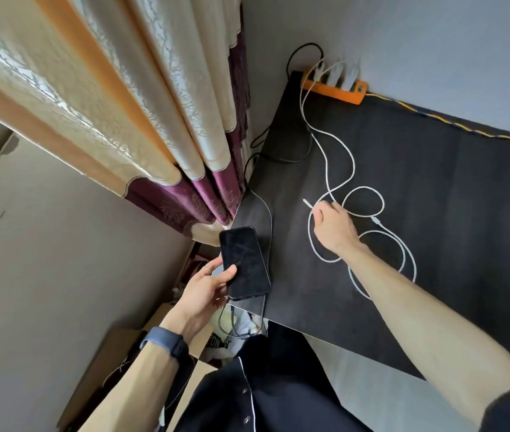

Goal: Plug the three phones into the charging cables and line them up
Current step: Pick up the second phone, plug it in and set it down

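My left hand (203,291) holds a black phone (244,263) face up at the left corner of the dark table (434,198). A dark cable (267,219) runs along the phone's right side and hangs below its lower end. My right hand (334,227) is closed on a white charging cable (340,160), just behind its plug tip (307,203), which points up and left. Another white cable end (375,220) lies to the right of that hand among loops. Only one phone is in view.
An orange power strip (334,88) with white chargers stands at the table's far edge against the wall. Curtains (154,120) hang to the left of the table. Cardboard boxes (107,369) and clutter sit on the floor below my left arm.
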Available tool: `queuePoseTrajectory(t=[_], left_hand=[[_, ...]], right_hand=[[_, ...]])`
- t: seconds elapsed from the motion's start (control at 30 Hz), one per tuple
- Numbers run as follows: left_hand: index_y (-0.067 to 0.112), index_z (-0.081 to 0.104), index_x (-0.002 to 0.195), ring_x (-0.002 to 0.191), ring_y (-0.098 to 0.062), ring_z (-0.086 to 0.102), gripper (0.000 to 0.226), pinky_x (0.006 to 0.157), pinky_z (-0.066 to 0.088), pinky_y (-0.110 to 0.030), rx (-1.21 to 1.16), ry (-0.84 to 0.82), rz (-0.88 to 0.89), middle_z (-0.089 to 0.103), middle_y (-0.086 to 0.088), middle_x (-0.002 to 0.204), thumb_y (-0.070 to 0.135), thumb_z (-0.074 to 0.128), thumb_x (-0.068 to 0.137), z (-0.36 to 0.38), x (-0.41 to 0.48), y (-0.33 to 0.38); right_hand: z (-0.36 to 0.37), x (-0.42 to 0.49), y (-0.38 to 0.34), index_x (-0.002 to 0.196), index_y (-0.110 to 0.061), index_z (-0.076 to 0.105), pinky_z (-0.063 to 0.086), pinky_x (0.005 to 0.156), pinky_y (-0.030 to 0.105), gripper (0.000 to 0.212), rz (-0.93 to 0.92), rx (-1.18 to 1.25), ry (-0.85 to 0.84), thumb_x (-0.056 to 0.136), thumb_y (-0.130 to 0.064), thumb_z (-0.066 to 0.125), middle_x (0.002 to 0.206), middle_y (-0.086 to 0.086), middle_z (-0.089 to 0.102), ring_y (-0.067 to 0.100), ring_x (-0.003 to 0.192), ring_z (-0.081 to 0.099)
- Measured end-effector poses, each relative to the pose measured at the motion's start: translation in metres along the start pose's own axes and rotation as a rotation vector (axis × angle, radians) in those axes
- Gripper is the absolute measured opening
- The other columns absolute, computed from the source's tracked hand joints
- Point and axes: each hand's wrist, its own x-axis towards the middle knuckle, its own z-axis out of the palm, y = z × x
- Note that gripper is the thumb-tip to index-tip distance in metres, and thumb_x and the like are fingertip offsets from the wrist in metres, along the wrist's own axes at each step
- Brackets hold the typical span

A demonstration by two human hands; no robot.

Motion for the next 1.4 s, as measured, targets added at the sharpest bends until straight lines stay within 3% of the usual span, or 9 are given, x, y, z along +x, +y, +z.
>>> queuePoseTrajectory(t=[0.1, 0.2, 0.3, 0.47, 0.63, 0.73, 0.93, 1.13, 1.4], left_hand=[[0.031, 0.068, 0.122, 0.059, -0.008, 0.043, 0.038, 0.057, 0.031, -0.023, 0.005, 0.012, 0.007, 0.059, -0.001, 0.086, 0.022, 0.074, 0.085, 0.013, -0.001, 0.004], [0.031, 0.074, 0.105, 0.051, -0.008, 0.034, 0.019, 0.049, 0.025, -0.022, -0.03, -0.067, 0.026, 0.048, 0.0, 0.076, 0.023, 0.071, 0.088, 0.03, -0.002, 0.006], [0.031, 0.068, 0.108, 0.049, -0.006, 0.036, 0.02, 0.046, 0.027, -0.018, -0.054, -0.098, 0.033, 0.057, 0.004, 0.074, 0.025, 0.069, 0.088, 0.049, -0.002, 0.005], [0.032, 0.055, 0.104, 0.041, -0.007, 0.039, 0.021, 0.055, 0.027, -0.02, -0.175, -0.055, -0.05, 0.05, 0.012, 0.042, 0.022, 0.068, 0.091, 0.081, -0.014, -0.001], [0.03, 0.06, 0.105, 0.052, -0.008, 0.047, 0.021, 0.053, 0.031, -0.018, -0.112, -0.076, -0.08, 0.07, 0.007, 0.07, 0.028, 0.071, 0.087, 0.093, -0.021, -0.016], [0.027, 0.06, 0.098, 0.056, -0.009, 0.047, 0.015, 0.056, 0.032, -0.02, -0.097, -0.067, -0.09, 0.07, 0.006, 0.07, 0.027, 0.071, 0.088, 0.102, -0.024, -0.023], [0.025, 0.063, 0.11, 0.058, -0.01, 0.048, 0.026, 0.056, 0.034, -0.02, -0.08, -0.07, -0.083, 0.066, 0.003, 0.078, 0.028, 0.072, 0.086, 0.117, -0.029, -0.039], [0.027, 0.063, 0.094, 0.06, -0.011, 0.048, 0.013, 0.054, 0.035, -0.02, -0.084, -0.065, -0.076, 0.072, 0.002, 0.079, 0.023, 0.072, 0.086, 0.128, -0.035, -0.045], [0.029, 0.069, 0.096, 0.054, -0.008, 0.059, 0.009, 0.053, 0.034, -0.021, 0.042, -0.076, 0.017, 0.073, 0.0, 0.088, 0.024, 0.07, 0.089, 0.135, -0.038, -0.046]], right_hand=[[-0.026, -0.049, -0.009, 0.107, -0.026, 0.067, 0.043, 0.089, 0.036, 0.026, 0.025, 0.288, 0.09, 0.1, -0.029, 0.042, 0.102, -0.001, 0.069, 0.025, 0.104, 0.057], [-0.047, -0.112, -0.018, 0.103, -0.033, 0.073, 0.045, 0.077, 0.027, 0.025, 0.116, 0.522, 0.099, 0.097, -0.04, 0.05, 0.082, -0.009, 0.066, 0.007, 0.078, 0.057], [-0.048, -0.164, -0.023, 0.092, -0.031, 0.075, 0.038, 0.062, 0.024, 0.019, 0.155, 0.637, 0.07, 0.094, -0.039, 0.058, 0.063, -0.012, 0.053, 0.005, 0.057, 0.043], [-0.035, -0.212, -0.025, 0.085, -0.027, 0.073, 0.04, 0.063, 0.025, 0.016, 0.218, 0.78, 0.117, 0.093, -0.034, 0.062, 0.064, -0.008, 0.055, 0.007, 0.061, 0.045], [-0.026, -0.227, -0.029, 0.079, -0.022, 0.069, 0.039, 0.06, 0.023, 0.02, 0.268, 0.796, 0.113, 0.093, -0.034, 0.062, 0.059, -0.012, 0.052, 0.004, 0.056, 0.043], [-0.022, -0.231, -0.029, 0.081, -0.018, 0.069, 0.04, 0.061, 0.024, 0.022, 0.25, 0.801, 0.096, 0.093, -0.034, 0.061, 0.061, -0.009, 0.053, 0.004, 0.058, 0.045], [-0.022, -0.237, -0.017, 0.078, -0.018, 0.065, 0.041, 0.061, 0.023, 0.025, 0.222, 0.78, 0.082, 0.094, -0.037, 0.06, 0.06, -0.01, 0.052, 0.005, 0.059, 0.045], [-0.025, -0.241, -0.003, 0.079, -0.014, 0.061, 0.044, 0.063, 0.028, 0.028, 0.221, 0.762, 0.085, 0.095, -0.037, 0.058, 0.064, -0.006, 0.054, 0.005, 0.061, 0.046], [-0.03, -0.242, 0.003, 0.078, -0.011, 0.061, 0.042, 0.06, 0.026, 0.03, 0.263, 0.743, 0.105, 0.094, -0.036, 0.058, 0.057, -0.009, 0.052, 0.006, 0.054, 0.045]])
